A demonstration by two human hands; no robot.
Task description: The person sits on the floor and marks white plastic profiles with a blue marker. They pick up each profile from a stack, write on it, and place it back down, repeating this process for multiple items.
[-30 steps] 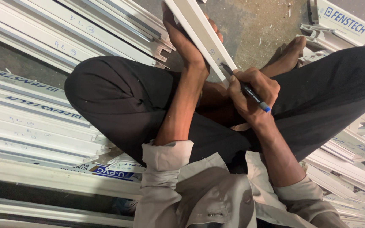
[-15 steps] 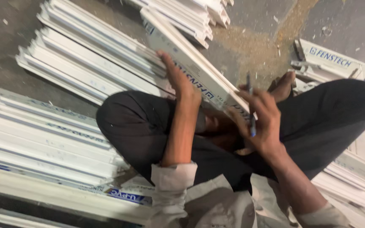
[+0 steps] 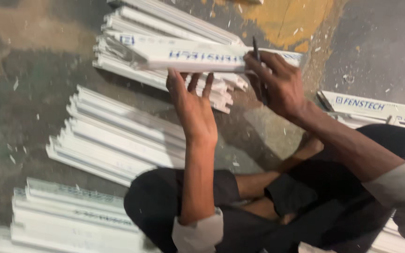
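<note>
I sit cross-legged on the floor and hold up a white plastic profile bar (image 3: 188,54) that lies level across the view. My left hand (image 3: 191,105) supports it from below with fingers spread along its near edge. At the bar's right end is my right hand (image 3: 277,84). It grips the bar and also holds a dark pen (image 3: 257,56) upright between its fingers.
Stacks of white profile bars lie on the dusty concrete floor: one behind the held bar (image 3: 165,18), one at mid left (image 3: 118,140), one at the lower left (image 3: 71,220), more at the right (image 3: 376,110). My legs in dark trousers (image 3: 333,206) fill the lower middle.
The held bar has swung from a steep slant to level and risen in front of me. Both hands moved up and outward with it, and the view has pulled away from my lap.
</note>
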